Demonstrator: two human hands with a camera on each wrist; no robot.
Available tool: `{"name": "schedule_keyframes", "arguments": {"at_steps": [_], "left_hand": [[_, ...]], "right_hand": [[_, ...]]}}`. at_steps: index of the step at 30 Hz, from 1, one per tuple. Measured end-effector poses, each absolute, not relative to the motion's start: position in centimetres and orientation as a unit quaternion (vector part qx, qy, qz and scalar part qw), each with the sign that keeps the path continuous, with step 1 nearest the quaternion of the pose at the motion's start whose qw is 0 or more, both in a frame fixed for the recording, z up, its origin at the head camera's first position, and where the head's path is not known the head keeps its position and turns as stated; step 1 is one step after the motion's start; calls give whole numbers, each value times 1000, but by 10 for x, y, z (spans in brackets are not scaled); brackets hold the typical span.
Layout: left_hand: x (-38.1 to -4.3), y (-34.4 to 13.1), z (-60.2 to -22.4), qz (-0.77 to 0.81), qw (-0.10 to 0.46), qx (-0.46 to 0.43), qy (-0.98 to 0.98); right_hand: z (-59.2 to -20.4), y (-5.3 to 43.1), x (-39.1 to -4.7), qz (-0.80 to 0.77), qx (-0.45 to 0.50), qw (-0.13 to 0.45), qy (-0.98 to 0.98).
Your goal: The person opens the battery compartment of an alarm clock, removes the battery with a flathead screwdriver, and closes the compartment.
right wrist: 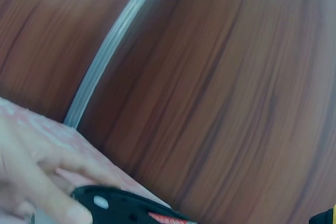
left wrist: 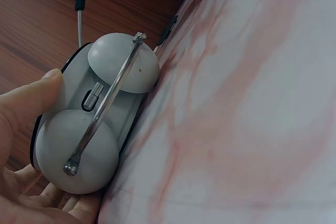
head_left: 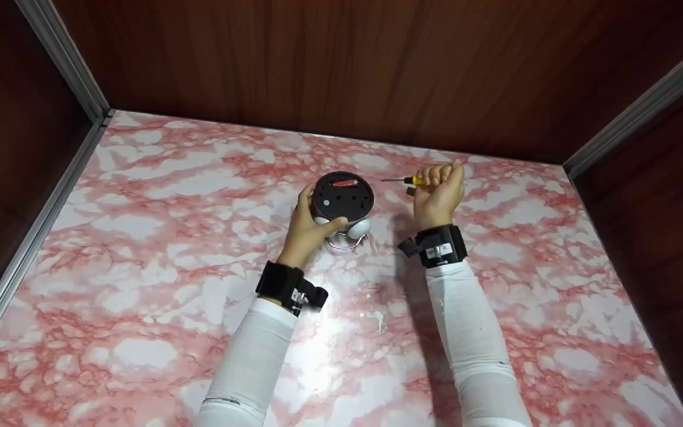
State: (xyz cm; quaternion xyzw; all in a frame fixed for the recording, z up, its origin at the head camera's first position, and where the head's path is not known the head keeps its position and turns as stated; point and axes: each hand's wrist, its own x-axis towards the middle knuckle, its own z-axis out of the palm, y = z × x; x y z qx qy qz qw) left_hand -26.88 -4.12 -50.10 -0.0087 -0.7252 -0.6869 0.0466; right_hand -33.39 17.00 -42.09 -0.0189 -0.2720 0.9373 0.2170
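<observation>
Left hand (head_left: 308,228) grips the alarm clock (head_left: 341,209), right hand (head_left: 440,193) clutches the screwdriver (head_left: 409,180), so I'd brace firmly and square up its tip, which probably sits just short.

The right wrist view's edge crops the screwdriver (right wrist: 322,217), the alarm clock (right wrist: 119,200) and probably a red battery (right wrist: 170,219).

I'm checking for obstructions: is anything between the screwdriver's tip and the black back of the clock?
Nothing visible: the head view shows only tabletop between the screwdriver, gripped by the right hand, and the clock, held in the left hand.
</observation>
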Motion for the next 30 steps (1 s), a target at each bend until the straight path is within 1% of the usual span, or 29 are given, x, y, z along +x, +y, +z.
{"name": "schedule_keyframes", "arguments": {"at_steps": [2, 8, 20, 25, 30], "left_hand": [[-269, -41, -501, -686, 48, -10, -726], [-269, -42, -501, -685, 47, -5, -727], [-269, -43, -501, -683, 48, -4, -729], [-269, -42, -502, -679, 47, -2, -732], [-269, -42, -500, -672, 44, -1, -739]], "right_hand": [[-421, 175, -332, 930, -9, 230, -288], [-422, 188, -329, 919, 0, 244, -309], [-431, 213, -331, 877, 33, 291, -380], [-437, 221, -332, 860, 33, 296, -413], [-444, 230, -333, 838, 58, 301, -452]]}}
